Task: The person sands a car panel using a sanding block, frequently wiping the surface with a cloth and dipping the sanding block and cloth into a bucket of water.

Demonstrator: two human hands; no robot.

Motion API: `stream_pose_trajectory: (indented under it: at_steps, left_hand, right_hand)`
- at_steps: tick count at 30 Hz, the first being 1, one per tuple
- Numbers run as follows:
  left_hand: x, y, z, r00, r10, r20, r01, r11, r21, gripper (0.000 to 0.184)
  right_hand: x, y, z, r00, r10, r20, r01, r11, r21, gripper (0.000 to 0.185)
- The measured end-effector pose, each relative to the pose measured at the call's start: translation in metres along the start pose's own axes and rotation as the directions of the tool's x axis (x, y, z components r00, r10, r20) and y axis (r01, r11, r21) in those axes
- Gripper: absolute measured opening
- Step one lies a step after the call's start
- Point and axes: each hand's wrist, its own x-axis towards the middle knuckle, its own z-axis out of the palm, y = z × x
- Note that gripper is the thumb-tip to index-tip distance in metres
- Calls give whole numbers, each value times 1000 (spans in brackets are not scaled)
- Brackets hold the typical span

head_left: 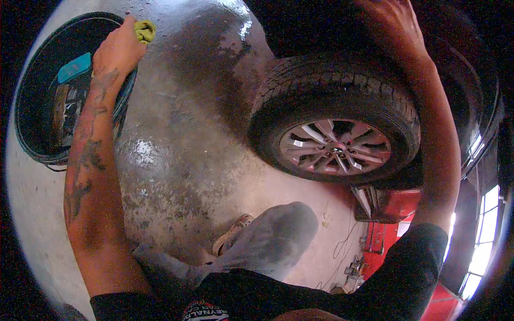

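My left hand (120,49) is closed around a yellow-green cloth (144,32), which bunches out past the fingers at the rim of a black tub (25,72). Inside the tub lie a teal block (75,68) and a brown-edged item, perhaps a brush (60,109). My right hand (393,27) reaches up to the dark vehicle body above the tire (332,91). Its fingers look stretched out, with the tips cut off by the top edge; whether they touch the body is too dark to tell. The tire carries a silver spoked wheel (336,147).
Wet patches shine on the concrete floor (176,134). My bent knee (292,230) and a shoe (233,234) are below the wheel. Red cabinets (375,238) and loose cables (342,249) sit at the lower right, near a bright window (484,224).
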Motion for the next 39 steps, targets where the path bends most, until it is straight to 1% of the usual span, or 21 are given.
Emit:
stream_pose_trajectory:
  at_steps: [7,8,10,12,14,15,16,18,20,21,22,24,25,26,28,30,32,33,36,37,39]
  left_hand:
    - [5,1,4,999,32,-6,-32,999,-4,44]
    - [7,3,4,1000,13,16,-13,1000,-5,48]
    - [9,3,6,999,-14,45,14,1000,-4,52]
    - [9,0,10,999,11,-33,-13,998,-63,49]
    - [10,0,11,1000,12,-13,-13,997,-72,49]
    - [12,-1,10,1000,15,6,-15,997,-82,48]
    - [10,-3,9,1000,7,-8,-8,996,-84,48]
    - [10,1,9,999,-46,5,46,998,-52,43]
    - [8,1,9,999,-39,-2,39,996,-75,44]
    - [6,0,8,999,-40,15,41,996,-83,44]
    - [3,1,3,1000,-29,-2,28,995,-96,44]
    - [-3,2,-4,997,-65,37,68,993,-93,45]
    - [3,2,0,997,-61,49,66,993,-95,45]
    - [3,2,1,997,-63,53,68,993,-96,46]
    - [1,-2,3,997,-57,56,63,993,-104,46]
    - [1,-3,3,999,-29,41,31,999,-41,47]
    - [2,-2,2,998,-29,54,31,999,-32,47]
    - [1,0,0,997,-31,65,33,999,-20,46]
    - [-1,3,-3,997,-18,71,20,1000,-24,45]
    - [0,4,-3,997,-15,69,17,999,-28,45]
    - [0,2,-1,999,-22,49,22,1000,-8,44]
  right_hand:
    - [25,-47,29,992,-96,-78,98,995,20,15]
    - [31,-55,38,992,-100,-80,102,994,27,15]
    - [44,-72,55,997,-75,-14,76,993,93,17]
    - [51,-92,56,992,-109,-65,114,991,76,16]
    - [62,-115,73,997,-74,2,73,986,150,13]
    - [66,-125,105,984,-112,-142,118,993,29,27]
    - [73,-135,115,982,-113,-154,118,993,18,27]
    - [83,-151,123,982,-133,-137,118,987,-111,14]
    - [87,-151,118,993,-90,-79,86,995,-53,13]
    - [82,-144,91,991,-124,43,126,992,-29,16]
    - [73,-130,78,993,-110,47,113,992,-50,16]
    - [53,-104,59,997,-38,-61,35,998,-55,21]
    - [49,-87,53,1000,-26,-7,25,997,-72,25]
    - [33,-65,66,983,-72,-170,58,995,-85,26]
    - [13,-33,42,996,1,-85,-12,991,-134,26]
    - [-1,-8,-4,991,97,-92,-102,993,-53,11]
    - [-12,26,-4,982,183,-44,-184,983,-15,12]
    - [-20,39,-7,970,239,-40,-241,969,-62,12]
    - [-40,63,-26,897,423,-128,-420,906,54,20]
    - [-53,76,-16,897,424,-127,-421,906,49,20]
    - [-79,96,18,886,430,-175,-424,903,73,32]
